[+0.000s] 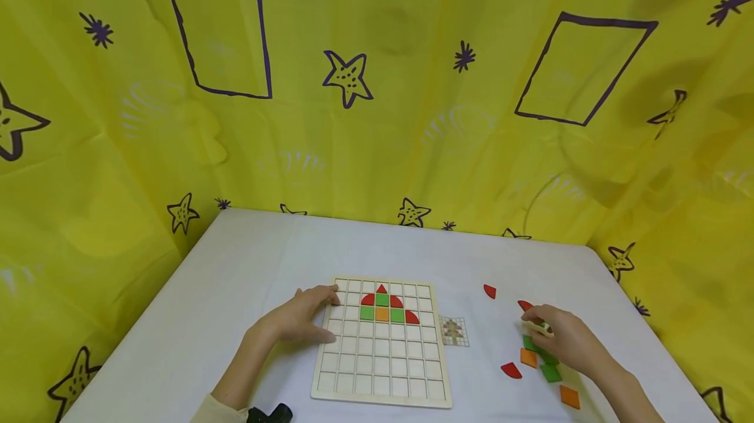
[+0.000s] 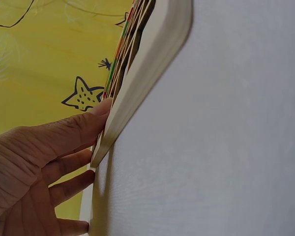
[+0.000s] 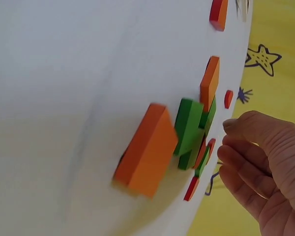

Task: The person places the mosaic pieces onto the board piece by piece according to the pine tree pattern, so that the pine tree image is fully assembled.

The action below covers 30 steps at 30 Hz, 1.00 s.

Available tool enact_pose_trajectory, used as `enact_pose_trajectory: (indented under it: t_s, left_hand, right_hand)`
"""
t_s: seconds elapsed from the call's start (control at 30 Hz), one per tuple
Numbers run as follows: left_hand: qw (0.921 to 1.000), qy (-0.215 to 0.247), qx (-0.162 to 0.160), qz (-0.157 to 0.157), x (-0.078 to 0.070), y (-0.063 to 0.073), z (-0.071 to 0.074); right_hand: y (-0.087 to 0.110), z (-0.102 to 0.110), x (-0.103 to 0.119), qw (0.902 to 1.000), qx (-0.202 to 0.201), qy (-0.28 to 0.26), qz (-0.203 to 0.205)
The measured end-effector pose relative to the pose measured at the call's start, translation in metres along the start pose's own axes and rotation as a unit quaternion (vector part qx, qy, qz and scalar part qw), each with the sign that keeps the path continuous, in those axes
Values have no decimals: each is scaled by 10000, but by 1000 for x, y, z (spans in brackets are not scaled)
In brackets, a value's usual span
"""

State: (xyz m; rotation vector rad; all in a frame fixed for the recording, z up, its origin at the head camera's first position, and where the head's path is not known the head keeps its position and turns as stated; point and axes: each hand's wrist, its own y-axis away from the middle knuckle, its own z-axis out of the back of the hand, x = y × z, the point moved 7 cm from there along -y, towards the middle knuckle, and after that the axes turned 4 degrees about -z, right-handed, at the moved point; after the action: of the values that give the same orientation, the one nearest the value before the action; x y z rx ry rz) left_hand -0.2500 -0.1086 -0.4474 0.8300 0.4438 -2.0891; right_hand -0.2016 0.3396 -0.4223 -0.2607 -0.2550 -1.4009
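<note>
A wooden grid board (image 1: 365, 365) lies on the table. On its upper part sit a red triangle (image 1: 381, 289), green squares (image 1: 397, 315), an orange square (image 1: 382, 314) and red quarter-round pieces (image 1: 412, 317). At the board's left edge my left hand (image 1: 300, 315) has thumb and fingers spread, the thumb touching the rim. My right hand (image 1: 559, 338) hovers over loose pieces at the right, its fingers loosely bent. In the right wrist view nothing shows between thumb and fingers. Beneath it lie green squares (image 1: 551, 372) and an orange square (image 1: 529, 358), with a red piece (image 1: 525, 306) by the fingertips.
A small card (image 1: 453, 331) with a printed grid picture lies against the board's right side. Single red pieces (image 1: 490, 291) and another orange square (image 1: 569, 397) are scattered on the white table (image 1: 259, 239). Yellow patterned curtains (image 1: 389, 148) enclose the table. Something black (image 1: 277, 414) shows near the left sleeve.
</note>
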Motion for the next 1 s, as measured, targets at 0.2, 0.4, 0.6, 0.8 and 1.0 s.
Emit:
enact_pose_trajectory:
  t_s: [0.2,0.4,0.6,0.8,1.0]
  left_hand:
    - [10000,69,-11,27,-1,1,0]
    - [10000,73,-26,-21,0,1,0]
    - [10000,75,-32,-36,1,1,0]
    - [9999,118,-21,7,0,2,1]
    - [9999,108,15,-12,-1,1,1]
  right_hand:
    - [3,-1,-13,9992,332,-136,-185]
    - [3,-2,-17,9985,482,-124,-233]
    - [2,-5,-15,9975,638,-242,-205]
    - [-1,-7,-14,9962,706,-291,-408]
    - [4,-4,-22,9954,247,-771,-516]
